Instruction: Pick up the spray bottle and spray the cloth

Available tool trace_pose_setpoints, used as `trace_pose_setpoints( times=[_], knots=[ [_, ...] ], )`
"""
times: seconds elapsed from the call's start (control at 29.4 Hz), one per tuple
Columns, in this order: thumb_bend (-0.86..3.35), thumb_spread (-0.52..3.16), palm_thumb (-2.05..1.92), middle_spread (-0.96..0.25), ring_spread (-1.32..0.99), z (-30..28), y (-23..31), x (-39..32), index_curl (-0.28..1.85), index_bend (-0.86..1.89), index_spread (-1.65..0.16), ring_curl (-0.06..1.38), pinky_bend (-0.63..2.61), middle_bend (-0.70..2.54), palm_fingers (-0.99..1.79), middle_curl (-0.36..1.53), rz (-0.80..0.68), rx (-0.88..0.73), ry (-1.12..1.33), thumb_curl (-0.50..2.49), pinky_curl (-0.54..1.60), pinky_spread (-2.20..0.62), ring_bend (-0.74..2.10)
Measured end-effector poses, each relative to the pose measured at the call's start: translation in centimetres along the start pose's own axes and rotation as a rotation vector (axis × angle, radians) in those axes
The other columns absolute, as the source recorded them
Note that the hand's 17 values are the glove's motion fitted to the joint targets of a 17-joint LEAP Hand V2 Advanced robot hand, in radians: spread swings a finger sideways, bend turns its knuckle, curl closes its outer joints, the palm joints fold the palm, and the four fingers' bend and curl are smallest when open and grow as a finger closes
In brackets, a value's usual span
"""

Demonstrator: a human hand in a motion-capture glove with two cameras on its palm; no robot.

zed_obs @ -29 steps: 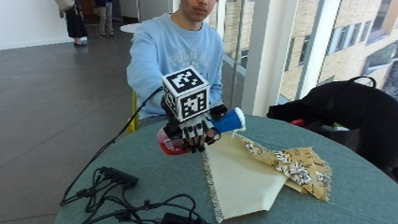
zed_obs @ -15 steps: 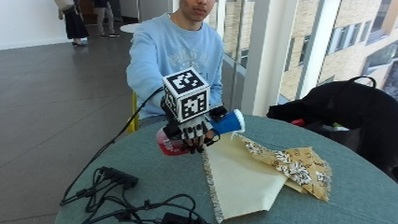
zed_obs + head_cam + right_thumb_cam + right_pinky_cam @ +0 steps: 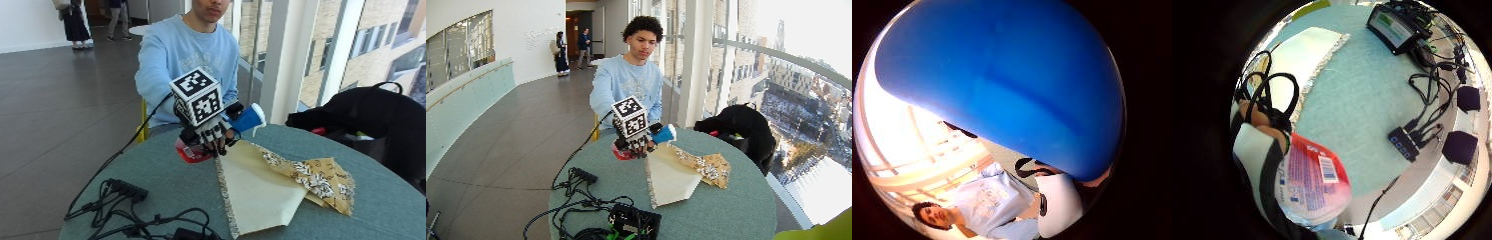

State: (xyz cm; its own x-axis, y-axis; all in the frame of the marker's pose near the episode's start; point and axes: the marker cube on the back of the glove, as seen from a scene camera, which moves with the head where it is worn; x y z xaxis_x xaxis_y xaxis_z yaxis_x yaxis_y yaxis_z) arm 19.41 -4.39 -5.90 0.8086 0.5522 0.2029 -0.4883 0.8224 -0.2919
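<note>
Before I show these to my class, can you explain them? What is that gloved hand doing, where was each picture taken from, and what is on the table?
No machine here: a person sits at a round table. Their gloved right hand grips a spray bottle, red body, blue head, held above the table. Two pictures come from cameras beside the table, one wider. The two round ones come from cameras on the palm: one sees the bottle's red label, the other is nearly filled by its blue head. On the table lie a cream cloth, a patterned cloth and cables.
</note>
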Motion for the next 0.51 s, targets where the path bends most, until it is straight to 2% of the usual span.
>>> trace_pose_setpoints(
  times=[0.27,0.51],
  knots=[
    [-0.03,0.70,0.83,-0.08,-0.07,-0.4,2.7,-5.6,0.34,0.12,-0.21,0.39,0.46,0.33,1.20,0.44,-0.260,0.157,-0.282,0.64,0.38,-0.10,0.58],
    [-0.03,0.70,0.84,-0.07,-0.07,1.8,6.1,-12.7,0.34,0.13,-0.21,0.39,0.46,0.32,1.19,0.44,-0.500,0.270,-0.531,0.64,0.38,-0.10,0.58]
  ],
)
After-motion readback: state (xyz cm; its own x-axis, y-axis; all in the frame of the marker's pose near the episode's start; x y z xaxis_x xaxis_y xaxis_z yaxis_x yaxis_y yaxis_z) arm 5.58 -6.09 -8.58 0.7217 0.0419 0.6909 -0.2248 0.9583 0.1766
